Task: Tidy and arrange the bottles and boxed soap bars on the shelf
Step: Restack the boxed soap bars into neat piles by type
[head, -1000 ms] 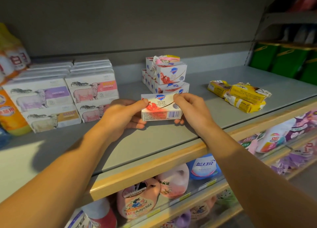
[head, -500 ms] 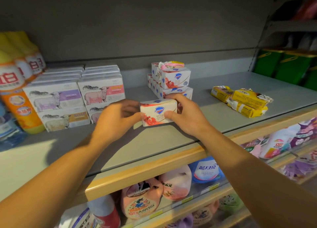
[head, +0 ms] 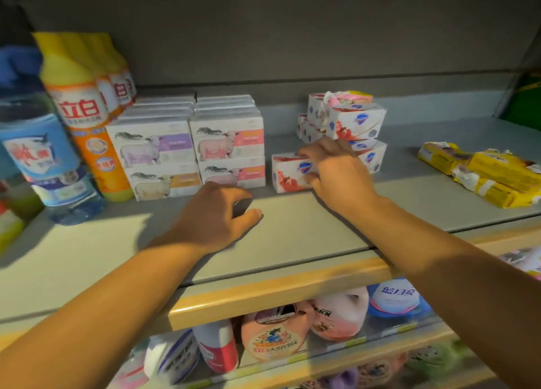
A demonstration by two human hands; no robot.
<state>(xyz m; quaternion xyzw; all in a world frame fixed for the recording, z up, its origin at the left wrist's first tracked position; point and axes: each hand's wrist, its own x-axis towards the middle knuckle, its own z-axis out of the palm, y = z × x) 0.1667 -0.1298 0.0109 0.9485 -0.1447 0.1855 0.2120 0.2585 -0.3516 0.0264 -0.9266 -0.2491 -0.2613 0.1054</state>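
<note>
A white and red boxed soap bar (head: 288, 173) stands on the grey shelf (head: 307, 230), right of the stacked sheep-print soap boxes (head: 228, 142). My right hand (head: 333, 169) rests on its right end, fingers over the top and front. Behind it is an untidy stack of the same red and white boxes (head: 355, 122), with a pink wrapper on top. My left hand (head: 216, 216) hovers over the shelf below the sheep boxes, fingers curled apart, holding nothing. Orange and yellow bottles (head: 85, 107) and a blue-labelled clear bottle (head: 38, 154) stand at the left.
Yellow wrapped soap bars (head: 486, 174) lie in a loose pile at the right of the shelf. The wooden-coloured shelf lip (head: 278, 295) runs along the front. Pouches and bottles (head: 275, 336) fill the lower shelf.
The boxed soap went from both hands in the air down onto the shelf beside the sheep boxes. My left hand let go and drew back; the view shifted left.
</note>
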